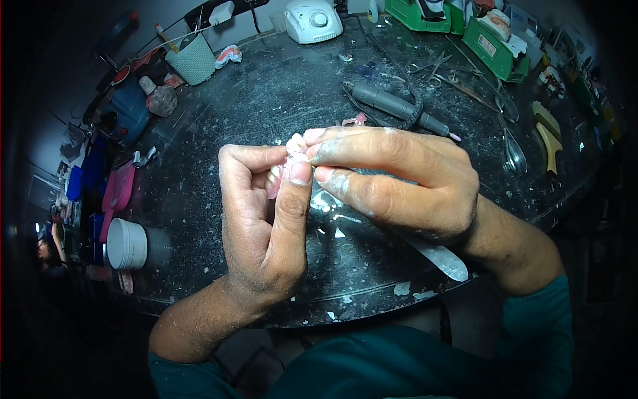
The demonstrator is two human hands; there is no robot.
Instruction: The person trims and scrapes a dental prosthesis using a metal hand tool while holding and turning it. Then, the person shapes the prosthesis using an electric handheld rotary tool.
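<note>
A small denture (274,179) with pink base and whitish teeth is pinched between the thumb and fingers of my left hand (262,213). My right hand (405,176), dusted with white powder, closes its thumb and fingertips on the upper end of the same denture. The fingers hide much of it, and whether the right fingertips also grip something small cannot be seen. Below my right palm a flat metal spatula (435,258) sticks out, its other end hidden by the hand. Just beyond the fingers a pink piece (355,120) lies on the dark table (266,100).
A grey handpiece (392,105) with a cord rests beyond my right hand; its white control unit (314,21) stands at the back. Scissors (435,73), a brush (548,136) and green bins (495,50) are at right. A white tub (126,244) and pink dustpan (118,189) are at left.
</note>
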